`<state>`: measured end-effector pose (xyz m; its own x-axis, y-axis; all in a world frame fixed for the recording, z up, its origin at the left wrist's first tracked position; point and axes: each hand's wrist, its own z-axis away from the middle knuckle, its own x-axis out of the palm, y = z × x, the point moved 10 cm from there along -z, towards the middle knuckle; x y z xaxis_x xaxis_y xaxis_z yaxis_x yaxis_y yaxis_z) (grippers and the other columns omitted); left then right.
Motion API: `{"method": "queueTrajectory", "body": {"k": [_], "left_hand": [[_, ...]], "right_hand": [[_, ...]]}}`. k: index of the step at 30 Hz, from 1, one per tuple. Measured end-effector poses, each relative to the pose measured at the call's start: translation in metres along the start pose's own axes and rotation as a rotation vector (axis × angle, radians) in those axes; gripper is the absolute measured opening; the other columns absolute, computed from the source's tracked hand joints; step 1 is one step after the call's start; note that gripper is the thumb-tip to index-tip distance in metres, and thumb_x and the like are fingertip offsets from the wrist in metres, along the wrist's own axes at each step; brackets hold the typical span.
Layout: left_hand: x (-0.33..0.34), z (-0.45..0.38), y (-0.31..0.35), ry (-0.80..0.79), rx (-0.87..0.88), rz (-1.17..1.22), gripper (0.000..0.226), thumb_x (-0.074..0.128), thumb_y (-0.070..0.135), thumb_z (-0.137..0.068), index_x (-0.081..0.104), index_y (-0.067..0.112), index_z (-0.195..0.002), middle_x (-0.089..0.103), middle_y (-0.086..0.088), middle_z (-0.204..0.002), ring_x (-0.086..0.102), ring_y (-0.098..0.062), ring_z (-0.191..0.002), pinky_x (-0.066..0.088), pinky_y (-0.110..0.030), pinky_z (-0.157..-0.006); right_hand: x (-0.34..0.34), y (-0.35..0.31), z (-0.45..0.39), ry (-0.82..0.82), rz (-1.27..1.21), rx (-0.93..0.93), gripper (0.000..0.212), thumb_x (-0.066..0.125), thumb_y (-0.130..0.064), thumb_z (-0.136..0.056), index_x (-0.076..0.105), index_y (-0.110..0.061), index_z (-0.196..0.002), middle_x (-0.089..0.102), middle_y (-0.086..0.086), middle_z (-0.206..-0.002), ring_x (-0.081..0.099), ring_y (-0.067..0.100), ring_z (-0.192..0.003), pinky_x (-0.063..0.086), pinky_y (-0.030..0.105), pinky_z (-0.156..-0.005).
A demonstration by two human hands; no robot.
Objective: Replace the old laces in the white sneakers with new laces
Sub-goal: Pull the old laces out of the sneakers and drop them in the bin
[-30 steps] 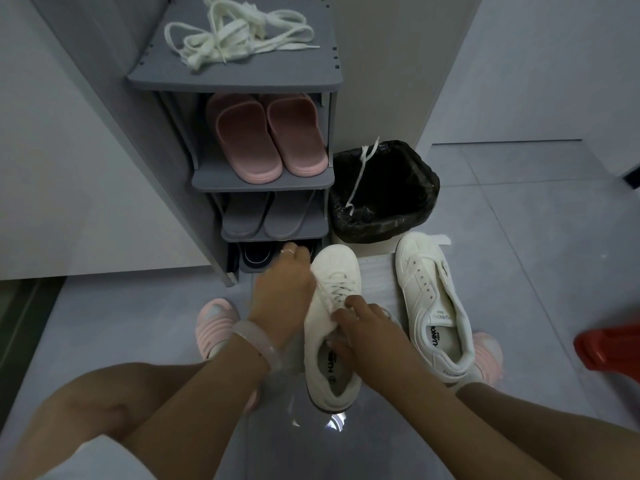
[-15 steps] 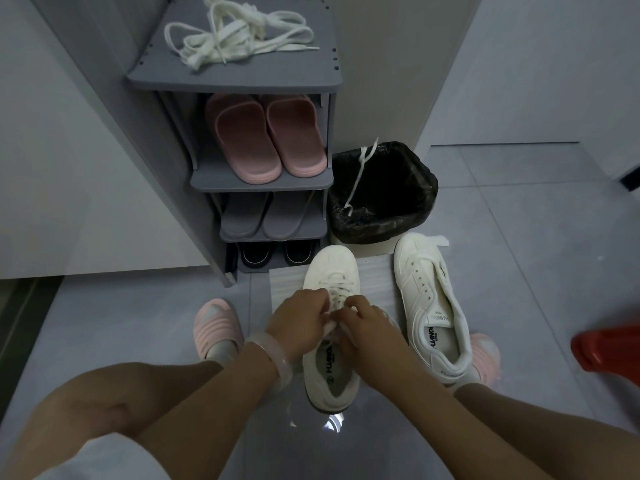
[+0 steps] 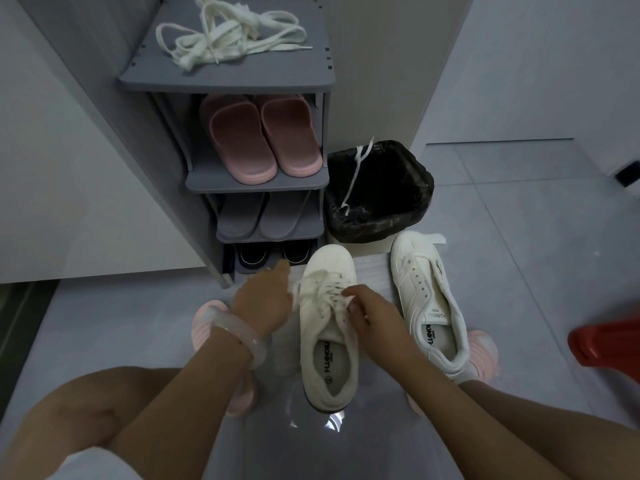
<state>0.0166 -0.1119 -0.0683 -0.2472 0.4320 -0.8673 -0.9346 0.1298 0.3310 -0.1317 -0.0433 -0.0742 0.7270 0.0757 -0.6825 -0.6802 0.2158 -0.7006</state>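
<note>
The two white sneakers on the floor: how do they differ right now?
The white sneaker between the hands still carries a lace; the white sneaker on the right shows bare eyelets. The left hand and right hand work on the first; the second lies untouched. The first points straight at the grey shoe rack; the second angles slightly. Both share white uppers and printed insoles.

The laced sneaker stands on the floor, toe toward the grey shoe rack. The left hand, just left of its laces, pulls a lace strand sideways; the right hand pinches the lacing. Right of this sneaker lies the unlaced sneaker; beyond it, the black-lined bin. Loose laces lie atop the rack.
</note>
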Motion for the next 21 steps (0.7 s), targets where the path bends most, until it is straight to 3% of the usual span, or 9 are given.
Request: {"method": "queueTrajectory", "body": {"k": [2, 4, 6, 9, 11, 14, 17, 19, 21], "left_hand": [[0.01, 0.005, 0.015, -0.075, 0.07, 0.001, 0.02, 0.044, 0.024, -0.094, 0.046, 0.01, -0.109, 0.057, -0.011, -0.105, 0.055, -0.027, -0.097, 0.043, -0.036, -0.08], [0.018, 0.012, 0.031, -0.146, 0.157, 0.05, 0.018, 0.047, 0.031, -0.093, 0.046, 0.013, -0.089, 0.053, -0.003, -0.088, 0.051, -0.021, -0.085, 0.04, -0.031, -0.073], [0.03, 0.019, 0.042, -0.241, 0.197, 0.039, 0.023, 0.052, 0.035, -0.09, 0.042, 0.015, -0.085, 0.047, -0.001, -0.082, 0.047, -0.017, -0.079, 0.035, -0.027, -0.068], [0.038, 0.023, 0.046, -0.247, 0.201, 0.03, 0.019, 0.054, 0.031, -0.09, 0.047, 0.014, -0.088, 0.054, -0.006, -0.088, 0.055, -0.022, -0.086, 0.034, -0.025, -0.067], [0.038, 0.022, 0.045, -0.214, 0.199, 0.048, 0.014, 0.053, 0.025, -0.089, 0.046, 0.014, -0.084, 0.046, 0.001, -0.079, 0.056, -0.023, -0.092, 0.031, -0.023, -0.065], [0.041, 0.02, 0.044, -0.228, 0.193, 0.074, 0.014, 0.056, 0.023, -0.087, 0.051, 0.009, -0.087, 0.04, 0.005, -0.075, 0.05, -0.018, -0.082, 0.029, -0.023, -0.056], [0.051, 0.017, 0.034, -0.243, 0.145, 0.103, 0.02, 0.057, 0.023, -0.085, 0.043, 0.012, -0.076, 0.044, 0.001, -0.079, 0.047, -0.018, -0.077, 0.03, -0.023, -0.054], [0.054, 0.013, 0.024, -0.206, 0.091, 0.11, 0.016, 0.054, 0.021, -0.086, 0.05, 0.007, -0.081, 0.055, -0.007, -0.086, 0.057, -0.026, -0.083, 0.035, -0.024, -0.061], [0.054, 0.01, 0.018, -0.172, 0.063, 0.135, 0.017, 0.052, 0.018, -0.087, 0.049, 0.009, -0.073, 0.057, -0.01, -0.085, 0.061, -0.029, -0.089, 0.035, -0.025, -0.062]], "right_hand": [[0.001, 0.011, -0.004, -0.01, -0.027, 0.081, 0.019, 0.042, -0.008, -0.094, 0.06, -0.013, -0.101, 0.062, 0.006, -0.075, 0.05, 0.011, -0.061, 0.038, 0.016, -0.055], [0.009, 0.016, -0.005, -0.065, -0.067, 0.138, 0.012, 0.046, -0.01, -0.092, 0.056, -0.014, -0.096, 0.062, 0.013, -0.067, 0.05, 0.015, -0.055, 0.042, 0.027, -0.055], [0.014, 0.016, -0.005, -0.086, -0.005, 0.138, 0.01, 0.051, -0.017, -0.092, 0.054, -0.014, -0.101, 0.056, 0.003, -0.061, 0.047, 0.012, -0.053, 0.038, 0.025, -0.053], [0.015, -0.001, -0.009, -0.082, 0.278, 0.041, 0.02, 0.048, -0.023, -0.094, 0.053, -0.012, -0.109, 0.062, 0.003, -0.086, 0.057, 0.019, -0.078, 0.036, 0.024, -0.06], [0.018, -0.013, -0.009, -0.079, 0.445, -0.014, 0.017, 0.042, -0.018, -0.096, 0.052, -0.01, -0.107, 0.062, 0.005, -0.102, 0.058, 0.022, -0.091, 0.034, 0.026, -0.065], [0.018, -0.024, -0.011, -0.06, 0.489, -0.036, 0.006, 0.041, -0.013, -0.093, 0.046, -0.012, -0.09, 0.057, 0.004, -0.085, 0.057, 0.025, -0.084, 0.03, 0.027, -0.058], [0.006, -0.001, -0.017, 0.015, 0.087, 0.166, 0.009, 0.051, -0.012, -0.084, 0.055, -0.009, -0.077, 0.051, 0.002, -0.068, 0.05, 0.018, -0.067, 0.039, 0.028, -0.059], [0.017, 0.017, -0.014, -0.092, -0.385, 0.387, 0.018, 0.053, -0.008, -0.083, 0.053, -0.011, -0.065, 0.045, 0.004, -0.061, 0.042, 0.015, -0.057, 0.037, 0.027, -0.055], [0.033, 0.021, -0.005, -0.251, -0.631, 0.534, 0.029, 0.054, -0.01, -0.083, 0.046, -0.016, -0.056, 0.04, 0.001, -0.053, 0.035, 0.011, -0.048, 0.033, 0.023, -0.047]]}}
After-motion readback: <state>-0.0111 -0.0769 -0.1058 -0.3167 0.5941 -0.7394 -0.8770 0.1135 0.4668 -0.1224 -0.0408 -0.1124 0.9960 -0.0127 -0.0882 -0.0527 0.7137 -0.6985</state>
